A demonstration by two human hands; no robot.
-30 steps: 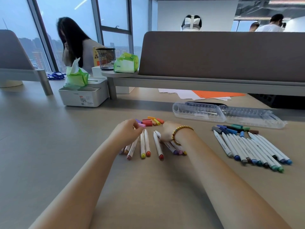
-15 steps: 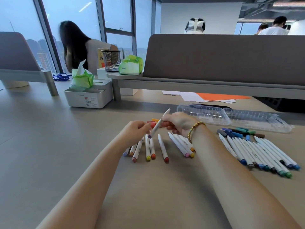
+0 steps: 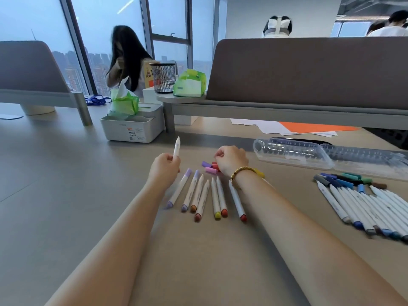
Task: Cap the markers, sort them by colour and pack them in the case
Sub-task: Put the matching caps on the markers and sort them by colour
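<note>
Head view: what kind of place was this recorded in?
Most likely a shared open-plan office: a long desk with padded divider screens, tall windows over city buildings, and a mesh pen cup.

Right hand [image 3: 231, 161]: fingers curled away, contents not discernible; covers part of the loose caps [image 3: 209, 167]. Open case [image 3: 331, 156]: far end cut by right edge. Blue-green markers [image 3: 362, 208]: row cut at right edge. Left-hand marker [image 3: 176, 147]: colour end hidden.

White tissue box [image 3: 132, 129], mesh cup [image 3: 163, 77], orange paper [image 3: 313, 128] on desk [image 3: 66, 184].
</note>
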